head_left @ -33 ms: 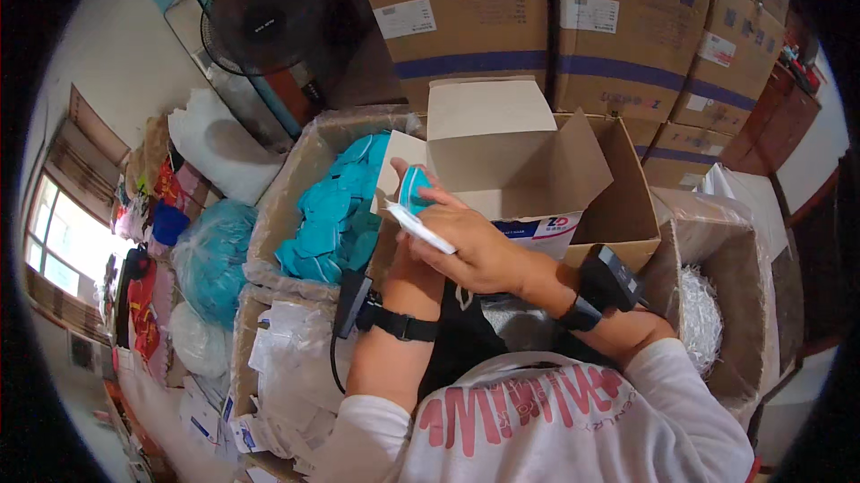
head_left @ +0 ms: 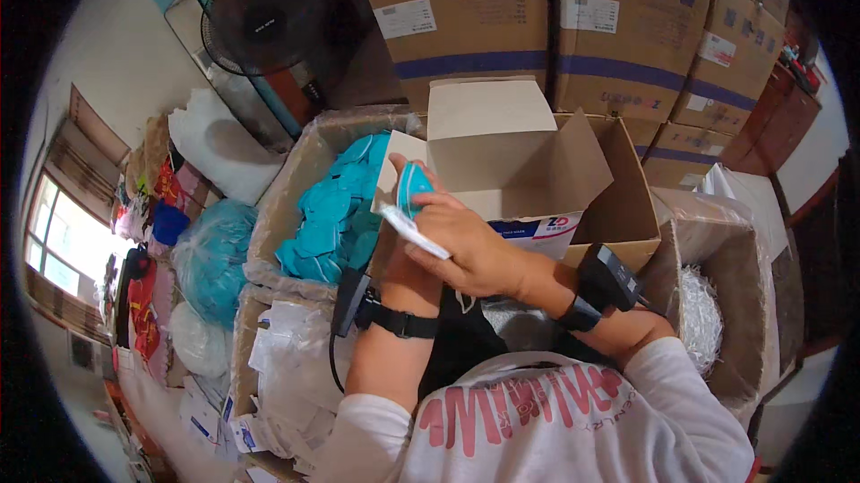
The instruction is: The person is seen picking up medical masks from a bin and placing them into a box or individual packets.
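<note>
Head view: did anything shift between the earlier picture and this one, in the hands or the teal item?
Nothing visibly changed. The right hand lies over the left hand, with the teal item and a flat white packet held between them in front of the open white carton, as before. The bin of teal pieces looks the same.

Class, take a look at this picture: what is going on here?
A person in a white printed shirt works over an open cardboard box. The right hand and the left hand, mostly hidden behind it, together hold a teal curved piece with a flat white packet. To the left, a plastic-lined carton holds many similar teal pieces. Both wrists wear black strapped devices.
</note>
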Tool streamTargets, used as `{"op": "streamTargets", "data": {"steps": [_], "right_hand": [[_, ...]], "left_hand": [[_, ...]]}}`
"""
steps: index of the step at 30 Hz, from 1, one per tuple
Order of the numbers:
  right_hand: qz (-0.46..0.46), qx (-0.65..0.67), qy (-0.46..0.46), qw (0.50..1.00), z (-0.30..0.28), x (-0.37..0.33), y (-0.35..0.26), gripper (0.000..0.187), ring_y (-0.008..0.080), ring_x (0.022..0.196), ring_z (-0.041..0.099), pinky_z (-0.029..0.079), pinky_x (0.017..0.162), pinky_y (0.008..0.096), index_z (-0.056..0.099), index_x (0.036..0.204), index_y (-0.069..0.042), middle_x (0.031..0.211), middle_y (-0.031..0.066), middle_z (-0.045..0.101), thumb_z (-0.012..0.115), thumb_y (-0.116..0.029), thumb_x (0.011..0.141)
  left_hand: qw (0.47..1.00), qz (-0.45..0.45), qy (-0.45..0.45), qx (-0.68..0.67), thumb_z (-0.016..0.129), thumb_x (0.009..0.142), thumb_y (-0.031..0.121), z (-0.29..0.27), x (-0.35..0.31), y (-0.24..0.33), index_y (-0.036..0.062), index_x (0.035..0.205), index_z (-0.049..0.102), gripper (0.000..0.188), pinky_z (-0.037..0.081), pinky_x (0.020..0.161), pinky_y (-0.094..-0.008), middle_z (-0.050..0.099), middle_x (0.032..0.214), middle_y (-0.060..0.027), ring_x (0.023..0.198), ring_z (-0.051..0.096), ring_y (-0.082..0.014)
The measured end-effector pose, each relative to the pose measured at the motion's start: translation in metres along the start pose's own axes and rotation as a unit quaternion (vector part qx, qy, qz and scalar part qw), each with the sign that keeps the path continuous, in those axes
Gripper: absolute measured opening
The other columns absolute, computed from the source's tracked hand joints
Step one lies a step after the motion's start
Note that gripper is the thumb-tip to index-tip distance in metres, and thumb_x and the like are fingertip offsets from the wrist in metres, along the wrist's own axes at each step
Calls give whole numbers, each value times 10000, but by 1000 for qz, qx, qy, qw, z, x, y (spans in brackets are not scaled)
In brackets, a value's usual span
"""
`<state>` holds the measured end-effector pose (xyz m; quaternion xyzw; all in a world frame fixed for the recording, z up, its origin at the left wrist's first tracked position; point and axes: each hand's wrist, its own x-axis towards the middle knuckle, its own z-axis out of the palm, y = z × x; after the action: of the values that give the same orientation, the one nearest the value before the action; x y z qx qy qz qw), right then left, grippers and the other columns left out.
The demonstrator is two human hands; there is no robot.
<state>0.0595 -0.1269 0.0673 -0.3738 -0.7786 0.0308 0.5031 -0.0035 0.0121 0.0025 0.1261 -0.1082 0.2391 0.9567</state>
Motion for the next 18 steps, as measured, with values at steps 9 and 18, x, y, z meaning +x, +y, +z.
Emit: {"op": "streamTargets", "data": {"steps": [9,18], "right_hand": [[-30,-114,-23,993,-28,-4,-22,168,298,739,492,373,851,419,490,755,-49,722,91,457,594,-167,697],[222,-57,159,960,-46,-28,4,219,310,670,512,414,616,387,500,783,-20,707,158,514,483,-216,879]], "left_hand": [[980,94,42,168,302,892,514,-37,68,75,120,795,547,474,441,612,-396,559,693,-62,656,545,-218],[835,313,357,278,256,883,592,46,53,38,32,1090,517,652,442,848,-407,586,998,-134,911,566,-296]]}}
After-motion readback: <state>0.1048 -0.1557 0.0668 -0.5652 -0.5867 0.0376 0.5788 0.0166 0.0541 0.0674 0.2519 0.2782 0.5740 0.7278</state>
